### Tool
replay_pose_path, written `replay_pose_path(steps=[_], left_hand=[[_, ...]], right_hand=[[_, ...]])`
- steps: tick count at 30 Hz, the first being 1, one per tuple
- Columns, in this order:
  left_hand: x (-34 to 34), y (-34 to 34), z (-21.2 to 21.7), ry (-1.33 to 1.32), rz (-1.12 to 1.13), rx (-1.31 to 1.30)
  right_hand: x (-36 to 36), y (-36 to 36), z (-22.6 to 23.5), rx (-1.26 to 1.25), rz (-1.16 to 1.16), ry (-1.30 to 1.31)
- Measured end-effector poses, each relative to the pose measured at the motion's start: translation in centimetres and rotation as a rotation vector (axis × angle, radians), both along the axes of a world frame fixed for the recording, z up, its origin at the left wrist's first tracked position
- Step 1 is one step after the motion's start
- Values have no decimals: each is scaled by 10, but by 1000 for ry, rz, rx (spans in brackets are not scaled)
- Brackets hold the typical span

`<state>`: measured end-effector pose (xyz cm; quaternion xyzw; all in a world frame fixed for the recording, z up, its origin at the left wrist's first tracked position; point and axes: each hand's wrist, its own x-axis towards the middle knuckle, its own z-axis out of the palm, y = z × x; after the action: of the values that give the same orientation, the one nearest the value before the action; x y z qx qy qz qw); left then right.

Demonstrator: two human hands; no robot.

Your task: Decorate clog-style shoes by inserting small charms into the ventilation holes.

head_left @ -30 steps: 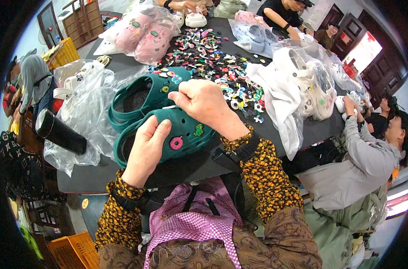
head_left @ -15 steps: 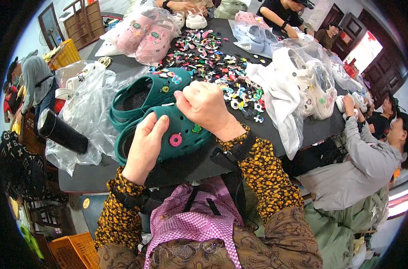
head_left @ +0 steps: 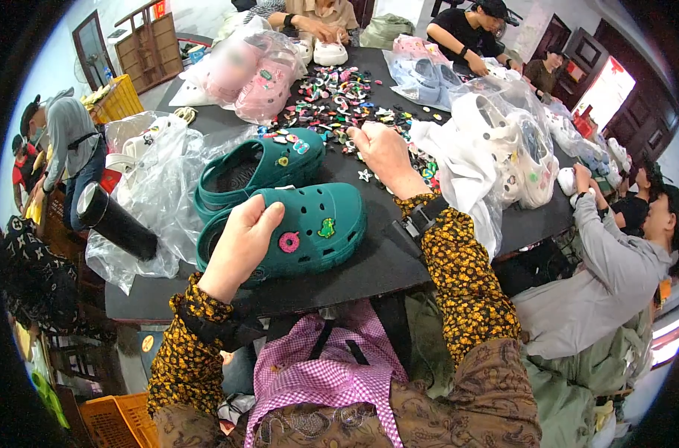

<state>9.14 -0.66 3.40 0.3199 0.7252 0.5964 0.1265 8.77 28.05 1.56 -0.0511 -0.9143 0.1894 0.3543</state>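
Two dark green clogs lie side by side on the black table. My left hand [head_left: 244, 243] grips the near green clog [head_left: 328, 239] at its opening, thumb on the upper, fingers inside and out of sight. A pink ring-shaped charm [head_left: 289, 242] and a green animal-shaped charm [head_left: 326, 228] sit in its holes. The far green clog [head_left: 280, 164] carries several charms along its top. At the edge of the loose charm pile [head_left: 362, 112], my right hand [head_left: 388, 155] is closed, fingers curled under; anything inside them is hidden.
Bagged pink clogs [head_left: 261, 86] lie beyond on the left, bagged white clogs [head_left: 496, 138] on the right. A black cylinder [head_left: 116, 220] leans on a clear plastic bag [head_left: 168, 183] at left. A co-worker in grey [head_left: 601, 261] sits at right; others work at the far side.
My right hand has left the near clog and moved right to the charm pile, uncovering the clog's toe. My left hand keeps its grip on the clog.
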Motion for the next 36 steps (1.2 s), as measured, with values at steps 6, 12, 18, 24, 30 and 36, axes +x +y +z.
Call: replay_pose_path(steps=[6,12,18,24,30,36], left_hand=[[-5,-15,1,265,14,-238],[-17,-18,36,592,247,-244],[-58,2,14,580,166,-384],[-44,1,8,439,60,-246],[-42,-5,8,394,20,-260],[-49,-3,3,372,-13,-294]], right_hand=[[-10,15,-5,67,-64,-50],[-27,5,6,120,150,12],[-64,-42,19,-105,552,-103],[-65,-64,27,-7,728,-159],[-33,-67,25,169,721,4],[-22,-67,32,14,702,-96]])
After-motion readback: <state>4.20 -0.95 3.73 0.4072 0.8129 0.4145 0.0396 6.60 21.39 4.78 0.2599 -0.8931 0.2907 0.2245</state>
